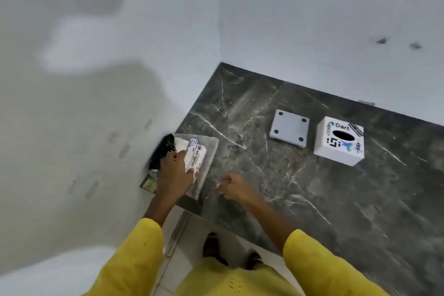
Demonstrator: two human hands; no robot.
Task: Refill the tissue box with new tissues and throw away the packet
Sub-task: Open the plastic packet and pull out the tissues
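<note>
A clear plastic tissue packet [200,158] with a printed label lies at the left edge of the dark marble counter [312,199]. My left hand [174,173] grips the packet from its left side. My right hand [231,186] hovers just right of the packet, fingers curled, nothing in it. The white tissue box cover [338,140], covered in stickers and with an oval slot on top, stands farther right. Its grey base plate [289,127] lies upside down beside it, to the left.
A dark object [162,151] sits wedged between the counter's left edge and the white wall. White walls meet in a corner behind the counter. My feet [213,247] stand on pale floor tiles below the counter's front edge.
</note>
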